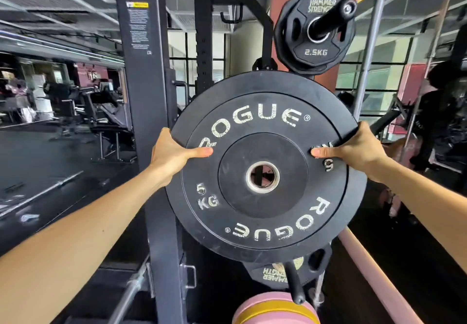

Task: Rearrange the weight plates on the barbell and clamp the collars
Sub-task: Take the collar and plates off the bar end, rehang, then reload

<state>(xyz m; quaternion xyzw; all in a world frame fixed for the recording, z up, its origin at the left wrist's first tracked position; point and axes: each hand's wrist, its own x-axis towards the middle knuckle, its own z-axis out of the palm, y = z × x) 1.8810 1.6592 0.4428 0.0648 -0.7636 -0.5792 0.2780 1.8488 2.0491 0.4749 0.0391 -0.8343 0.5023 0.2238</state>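
Note:
A black 5 kg Rogue bumper plate [262, 212] fills the centre, held upright and facing me in front of the rack. My left hand [174, 150] grips its left rim, thumb across the face. My right hand [353, 146] grips the right rim, thumb on the face too. Daylight shows through the plate's steel centre hole [262, 177], so no bar passes through it. Another black plate edge shows directly behind it. No collar is visible.
A 2.5 kg Hammer Strength plate [314, 30] hangs on a storage peg [333, 17] above. A second Hammer Strength plate [285, 273] sits on a lower peg. Dark rack uprights [144, 96] stand left. A pink and yellow plate [275, 309] lies at the bottom. A barbell [43, 192] lies on the floor left.

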